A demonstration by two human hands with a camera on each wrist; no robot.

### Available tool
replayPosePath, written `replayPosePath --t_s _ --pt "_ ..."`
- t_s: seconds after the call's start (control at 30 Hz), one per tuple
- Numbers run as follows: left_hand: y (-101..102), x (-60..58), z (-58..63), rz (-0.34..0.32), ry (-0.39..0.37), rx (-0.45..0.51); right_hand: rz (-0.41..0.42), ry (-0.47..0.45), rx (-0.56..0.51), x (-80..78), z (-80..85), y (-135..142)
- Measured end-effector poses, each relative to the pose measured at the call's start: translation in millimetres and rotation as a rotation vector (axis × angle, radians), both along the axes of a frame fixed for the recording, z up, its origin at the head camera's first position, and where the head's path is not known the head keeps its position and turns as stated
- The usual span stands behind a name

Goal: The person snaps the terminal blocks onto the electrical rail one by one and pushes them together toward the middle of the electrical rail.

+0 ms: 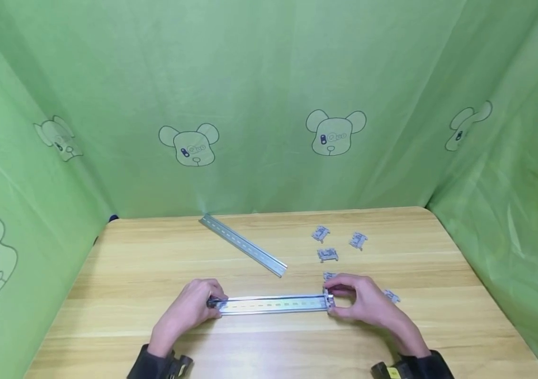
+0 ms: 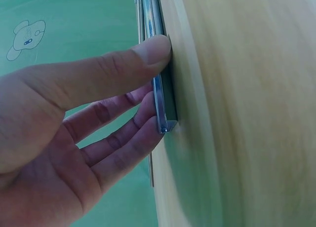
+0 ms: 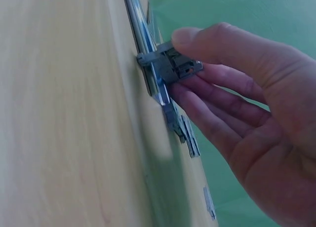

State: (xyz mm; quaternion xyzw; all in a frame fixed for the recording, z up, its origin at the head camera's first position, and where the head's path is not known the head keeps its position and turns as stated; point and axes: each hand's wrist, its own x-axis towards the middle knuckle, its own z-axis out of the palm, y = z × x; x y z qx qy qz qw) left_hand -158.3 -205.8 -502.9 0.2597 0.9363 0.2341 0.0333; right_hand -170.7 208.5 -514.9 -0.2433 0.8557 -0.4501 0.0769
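The left hand (image 1: pixel 194 301) pinches one end of a slotted DIN rail (image 1: pixel 274 305); the right hand (image 1: pixel 366 301) pinches a grey terminal block (image 3: pixel 174 66) at the other — rail probably light, stiff, slick, best held by its edges. Beyond lies a second rail (image 1: pixel 245 245).

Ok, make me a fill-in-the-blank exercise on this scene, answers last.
1. The ____ hand pinches a gray clip.
2. The other hand grips a metal rail near its ____ end.
3. Counting the farther rail, ____ metal rails are visible.
4. The curtain behind the table is coloured ____.
Missing words: right, left, two, green.
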Motion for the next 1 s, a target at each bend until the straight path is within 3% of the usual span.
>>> replayPosePath --t_s 0.17,0.53,1.0 --pt "0 0.4 0.7 -0.016 0.010 0.005 -0.046 0.076 0.105 2.8 -0.3 -5" --pt "4 0.9 -0.2 -0.017 -0.001 0.010 0.004 0.128 0.117 3.6 0.4 -23" --pt "2 1.0 -3.2 -0.017 -0.025 0.033 -0.032 0.171 0.124 6.4 -2.8 -60"
